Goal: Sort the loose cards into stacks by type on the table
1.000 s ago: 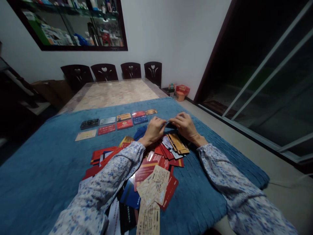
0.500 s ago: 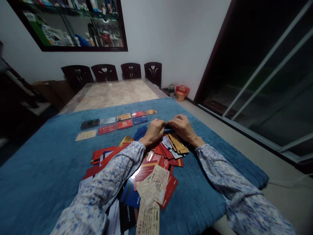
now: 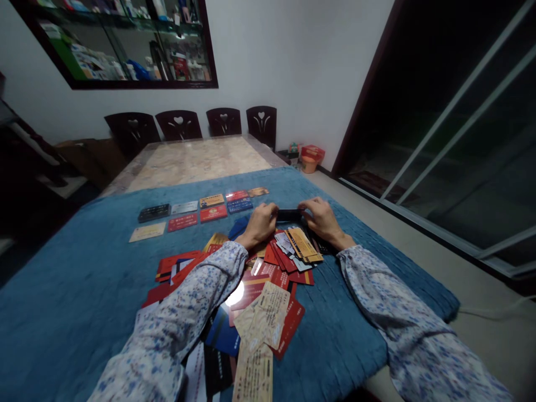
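Observation:
Between my two hands is a black card (image 3: 290, 215), seen at a low angle; whether it is one card or a small stack I cannot tell. My left hand (image 3: 262, 223) pinches its left end, and my right hand (image 3: 321, 219) its right end. Just below it lies a fan of loose cards with a yellow card (image 3: 301, 243) on top. Nearer to me spreads a mixed pile with beige cards (image 3: 270, 312), a red card (image 3: 291, 329) and a blue card (image 3: 224, 330). My left forearm covers part of that pile.
Sorted cards lie in rows farther off, among them a black stack (image 3: 154, 212), a red card (image 3: 213, 213) and a blue stack (image 3: 240, 205). A blue cloth (image 3: 92, 262) covers the near table. Dark chairs (image 3: 179, 124) line the far end.
My hands have moved apart, my right one to the right and my left one slightly left. More of the black card now shows between them.

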`<state>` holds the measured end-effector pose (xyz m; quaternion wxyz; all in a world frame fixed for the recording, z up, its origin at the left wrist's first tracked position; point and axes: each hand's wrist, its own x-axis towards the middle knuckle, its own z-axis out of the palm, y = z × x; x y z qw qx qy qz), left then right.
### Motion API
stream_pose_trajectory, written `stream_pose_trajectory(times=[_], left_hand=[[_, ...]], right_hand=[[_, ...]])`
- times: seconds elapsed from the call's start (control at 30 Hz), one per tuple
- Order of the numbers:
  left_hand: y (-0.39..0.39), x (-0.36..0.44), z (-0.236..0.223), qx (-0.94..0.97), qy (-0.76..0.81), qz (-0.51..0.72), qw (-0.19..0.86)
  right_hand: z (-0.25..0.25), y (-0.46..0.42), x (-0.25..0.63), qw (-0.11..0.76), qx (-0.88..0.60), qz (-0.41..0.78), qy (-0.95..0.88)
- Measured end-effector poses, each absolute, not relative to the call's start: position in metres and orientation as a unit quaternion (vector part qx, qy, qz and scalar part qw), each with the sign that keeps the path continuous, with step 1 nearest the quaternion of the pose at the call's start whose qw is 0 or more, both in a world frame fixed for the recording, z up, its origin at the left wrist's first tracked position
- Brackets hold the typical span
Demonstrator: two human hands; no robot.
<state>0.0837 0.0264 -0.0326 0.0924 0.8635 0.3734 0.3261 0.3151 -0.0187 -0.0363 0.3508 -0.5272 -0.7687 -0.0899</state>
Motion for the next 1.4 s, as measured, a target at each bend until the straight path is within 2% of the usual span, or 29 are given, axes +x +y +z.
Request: stream_pose_trajectory(times=[0.5,0.93,1.4], left_hand=[[0.023,0.086,-0.030,0.868,0.407,0.279,0.067],[0.028,0.087,-0.034,0.875,0.409,0.245,0.084],[0.035,0.087,-0.039,0.877,0.393,0.254,0.107]], right_hand=[[-0.045,-0.016,0.312,0.324,-0.555,-0.067,-0.763],[-0.053,-0.007,0.317,0.246,-0.557,-0.090,-0.788],[-0.058,0.001,0.324,0.254,-0.554,-0.074,-0.789]])
